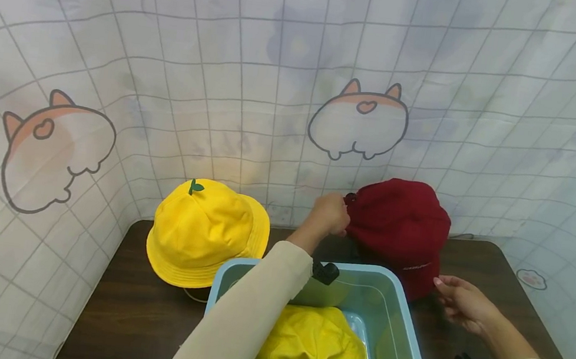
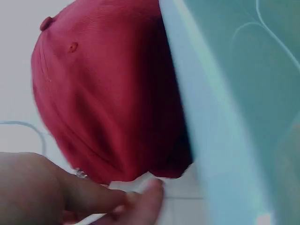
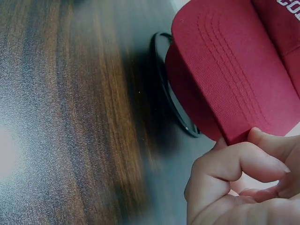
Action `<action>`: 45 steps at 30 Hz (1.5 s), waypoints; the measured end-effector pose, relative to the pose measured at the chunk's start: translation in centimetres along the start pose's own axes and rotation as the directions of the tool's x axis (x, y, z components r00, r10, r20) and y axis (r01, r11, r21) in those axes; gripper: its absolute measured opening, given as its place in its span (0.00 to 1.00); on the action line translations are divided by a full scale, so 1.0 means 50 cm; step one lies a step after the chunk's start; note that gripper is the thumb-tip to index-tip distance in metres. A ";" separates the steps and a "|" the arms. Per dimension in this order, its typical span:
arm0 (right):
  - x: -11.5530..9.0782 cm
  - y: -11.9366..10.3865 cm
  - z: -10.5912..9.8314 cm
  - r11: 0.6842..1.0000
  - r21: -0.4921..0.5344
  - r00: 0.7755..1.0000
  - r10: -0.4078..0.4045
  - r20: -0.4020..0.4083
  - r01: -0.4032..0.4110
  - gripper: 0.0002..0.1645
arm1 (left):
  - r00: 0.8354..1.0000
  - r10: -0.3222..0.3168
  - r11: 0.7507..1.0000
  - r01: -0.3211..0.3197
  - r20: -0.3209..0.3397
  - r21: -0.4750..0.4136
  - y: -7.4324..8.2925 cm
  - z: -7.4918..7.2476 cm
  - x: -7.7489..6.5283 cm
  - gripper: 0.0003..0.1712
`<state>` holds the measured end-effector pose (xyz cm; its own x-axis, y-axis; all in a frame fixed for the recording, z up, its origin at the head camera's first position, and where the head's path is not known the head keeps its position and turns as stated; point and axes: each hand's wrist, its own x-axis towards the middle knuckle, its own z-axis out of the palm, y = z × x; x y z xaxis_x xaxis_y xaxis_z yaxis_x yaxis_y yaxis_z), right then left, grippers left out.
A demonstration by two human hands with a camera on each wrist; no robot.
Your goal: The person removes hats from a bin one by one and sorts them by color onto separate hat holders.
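A dark red baseball cap (image 1: 400,228) sits at the back of the table, behind the blue plastic bin (image 1: 399,322). My left hand (image 1: 331,215) grips the cap's back edge, near a small metal buckle (image 2: 80,173); the fingertips are partly blurred in the left wrist view. On the other side, my right hand (image 1: 471,304) pinches a corner of the stitched brim (image 3: 225,70) between thumb and finger. Inside the bin lies a crumpled yellow hat (image 1: 311,354), partly covered by my left sleeve.
A yellow bucket hat (image 1: 202,229) with a green sprout stands at the left of the dark wooden table (image 1: 144,317). A black curved ring (image 3: 164,79) shows beneath the cap's brim. Behind the table hangs a white gridded curtain (image 1: 253,110) with cartoon prints.
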<state>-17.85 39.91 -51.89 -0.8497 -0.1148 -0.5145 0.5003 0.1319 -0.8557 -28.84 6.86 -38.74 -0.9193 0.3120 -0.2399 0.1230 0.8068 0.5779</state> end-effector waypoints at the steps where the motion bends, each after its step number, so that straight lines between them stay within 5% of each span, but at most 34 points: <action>1: -0.001 -0.001 -0.001 1.000 0.002 1.000 0.002 -0.006 -0.002 0.24 | 1.000 0.015 0.998 -0.015 0.007 0.054 0.000 -0.005 -0.001 0.12; 5: -0.015 -0.015 -0.006 0.999 -0.039 0.999 0.008 -0.051 -0.010 0.27 | 0.996 0.068 0.970 -0.081 0.063 0.231 0.004 -0.037 -0.015 0.18; 10: -0.045 -0.056 -0.011 0.998 -0.058 0.982 -0.035 -0.184 0.025 0.22 | 0.990 0.110 0.955 -0.131 0.093 0.267 0.023 -0.102 -0.065 0.11; 13: -0.070 -0.097 0.000 0.989 0.067 0.964 -0.112 -0.239 0.132 0.12 | 0.989 0.118 0.951 -0.137 0.084 0.279 0.027 -0.150 -0.110 0.06; 18: -0.129 -0.178 0.034 0.889 0.290 0.925 -0.288 -0.248 0.355 0.12 | 0.989 0.137 0.950 -0.148 0.059 0.274 0.008 -0.230 -0.205 0.17; 24: -0.192 -0.245 0.098 0.832 0.239 0.865 -0.464 -0.194 0.500 0.15 | 0.965 0.258 0.947 -0.244 -0.044 0.208 -0.062 -0.276 -0.335 0.11; 29: -0.231 -0.294 0.185 0.829 0.147 0.842 -0.529 -0.105 0.540 0.16 | 0.941 0.308 0.944 -0.283 -0.142 0.173 -0.137 -0.261 -0.424 0.06; 33: -0.256 -0.318 0.260 0.831 -0.044 0.831 -0.555 -0.023 0.554 0.16 | 0.947 0.263 0.961 -0.240 -0.183 0.140 -0.187 -0.226 -0.474 0.08; 36: -0.274 -0.325 0.314 0.802 -0.226 0.828 -0.559 0.044 0.554 0.17 | 0.955 0.207 0.974 -0.181 -0.212 0.137 -0.217 -0.196 -0.503 0.09; 41: -0.283 -0.320 0.386 0.684 -0.421 0.795 -0.578 0.185 0.595 0.18 | 0.955 0.137 0.986 -0.105 -0.264 0.130 -0.262 -0.146 -0.532 0.12; 45: -0.275 -0.306 0.423 0.539 -0.529 0.742 -0.592 0.315 0.655 0.19 | 0.959 0.087 0.996 -0.074 -0.272 0.055 -0.292 -0.114 -0.543 0.18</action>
<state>-10.33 18.64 -32.90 -0.8743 -0.4732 0.1082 -0.3749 0.5166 -0.7698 -7.83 -16.23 -36.20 -0.9720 0.2326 0.0319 0.2113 0.8077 0.5504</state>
